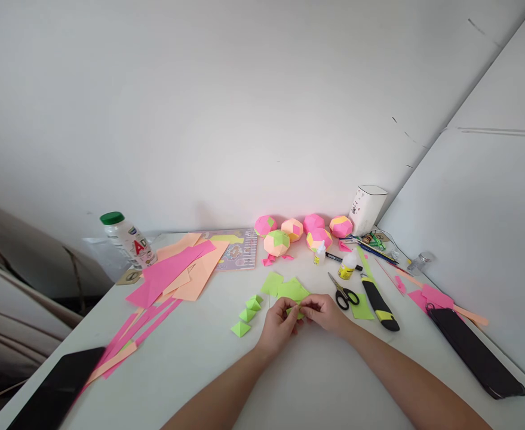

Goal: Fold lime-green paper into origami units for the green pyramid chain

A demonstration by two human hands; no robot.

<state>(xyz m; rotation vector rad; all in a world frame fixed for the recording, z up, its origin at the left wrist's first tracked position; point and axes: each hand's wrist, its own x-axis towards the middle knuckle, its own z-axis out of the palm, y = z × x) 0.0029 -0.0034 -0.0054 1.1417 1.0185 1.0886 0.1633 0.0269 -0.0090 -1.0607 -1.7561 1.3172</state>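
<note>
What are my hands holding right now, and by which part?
A green paper piece, pinched between both hands: the left hand takes its left end, the right hand its right end. The fingers hide most of it.

The left hand point(279, 327) and right hand point(322, 312) are covering most of the green paper piece point(298, 310) pinched between them, hiding its shape. Far left of the left hand, a black flat object point(56, 391) is running off the bottom edge. Both forearms are running off it too.
</note>
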